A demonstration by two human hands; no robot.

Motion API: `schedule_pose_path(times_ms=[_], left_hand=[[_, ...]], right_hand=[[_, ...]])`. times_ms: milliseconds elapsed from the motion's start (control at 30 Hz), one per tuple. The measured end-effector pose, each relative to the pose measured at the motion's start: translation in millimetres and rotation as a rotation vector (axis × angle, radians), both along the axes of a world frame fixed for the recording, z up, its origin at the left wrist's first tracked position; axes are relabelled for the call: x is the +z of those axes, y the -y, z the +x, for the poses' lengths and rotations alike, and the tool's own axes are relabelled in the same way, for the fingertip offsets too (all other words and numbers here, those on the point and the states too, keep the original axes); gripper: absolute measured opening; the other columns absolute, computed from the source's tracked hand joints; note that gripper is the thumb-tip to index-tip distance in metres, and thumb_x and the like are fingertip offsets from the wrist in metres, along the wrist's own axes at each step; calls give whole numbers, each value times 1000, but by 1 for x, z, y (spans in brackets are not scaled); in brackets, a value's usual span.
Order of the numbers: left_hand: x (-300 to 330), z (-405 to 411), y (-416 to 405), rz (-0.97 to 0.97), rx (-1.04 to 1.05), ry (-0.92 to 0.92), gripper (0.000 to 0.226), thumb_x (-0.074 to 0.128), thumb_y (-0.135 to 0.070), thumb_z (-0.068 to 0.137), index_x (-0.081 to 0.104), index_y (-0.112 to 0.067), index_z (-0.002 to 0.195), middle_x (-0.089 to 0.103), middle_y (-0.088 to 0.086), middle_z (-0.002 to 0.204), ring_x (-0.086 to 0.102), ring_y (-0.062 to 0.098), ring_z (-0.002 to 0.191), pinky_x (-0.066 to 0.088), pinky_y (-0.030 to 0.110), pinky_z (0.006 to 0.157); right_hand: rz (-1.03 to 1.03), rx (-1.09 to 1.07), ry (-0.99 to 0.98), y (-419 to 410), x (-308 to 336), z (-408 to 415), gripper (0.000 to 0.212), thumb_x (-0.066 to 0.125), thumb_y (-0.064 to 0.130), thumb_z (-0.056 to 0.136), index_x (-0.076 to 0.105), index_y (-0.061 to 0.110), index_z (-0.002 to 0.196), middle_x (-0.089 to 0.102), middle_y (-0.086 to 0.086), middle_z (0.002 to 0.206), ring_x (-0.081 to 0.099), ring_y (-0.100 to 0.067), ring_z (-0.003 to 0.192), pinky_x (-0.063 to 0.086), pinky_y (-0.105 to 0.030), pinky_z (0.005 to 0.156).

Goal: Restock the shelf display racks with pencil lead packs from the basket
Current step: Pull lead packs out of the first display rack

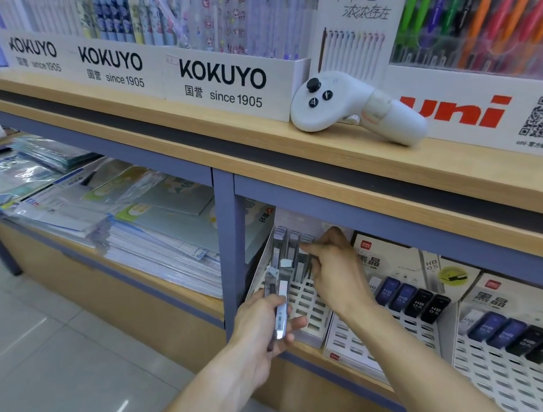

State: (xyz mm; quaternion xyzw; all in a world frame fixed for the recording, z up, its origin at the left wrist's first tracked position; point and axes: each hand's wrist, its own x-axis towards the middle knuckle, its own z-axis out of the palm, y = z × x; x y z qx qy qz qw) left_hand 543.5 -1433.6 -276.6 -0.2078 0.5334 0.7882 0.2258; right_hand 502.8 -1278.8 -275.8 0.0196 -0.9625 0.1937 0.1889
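Note:
My left hand [263, 322] grips a small bundle of slim pencil lead packs [279, 305], grey and pale blue, held upright in front of the leftmost white display rack [310, 309] on the lower shelf. My right hand [332, 269] reaches into the back of that rack, its fingers pinching a lead pack [306, 246] among the upright packs standing in the rear slots. Most of this rack's front slots show bare. The basket is not in view.
Two more white racks [384, 335] [514, 369] to the right hold dark and blue HB lead packs. A white controller [352, 104] lies on the wooden upper shelf [171, 116]. Stacked plastic folders [143, 223] fill the left compartment; a blue post [228, 234] divides them.

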Motion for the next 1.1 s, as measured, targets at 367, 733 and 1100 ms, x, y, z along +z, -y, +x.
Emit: schedule_pose_path(times_ms=[367, 733, 1100], left_hand=[[-7, -2, -1, 23, -88, -19, 20, 67, -9, 97, 68, -10, 117, 78, 15, 99, 78, 30, 86, 50, 22, 41], [-13, -8, -1, -200, -59, -25, 19, 67, -17, 92, 75, -14, 109, 54, 6, 86, 40, 14, 56, 27, 21, 35], [-10, -7, -5, -154, -42, 14, 34, 47, -17, 99, 78, -3, 100, 53, 5, 65, 41, 15, 49, 28, 22, 36]], right_hand=[[-769, -70, 186, 5, 2, 37, 30, 75, 26, 90, 62, 33, 115, 75, 8, 91, 70, -7, 87, 58, -31, 82], [-758, -178, -303, -20, -1, 34, 28, 74, 12, 91, 58, 25, 110, 73, 10, 88, 69, 1, 85, 55, -21, 76], [-431, -16, -279, -12, -19, 27, 26, 70, 15, 94, 57, 30, 111, 69, 14, 90, 67, -1, 85, 58, -26, 77]])
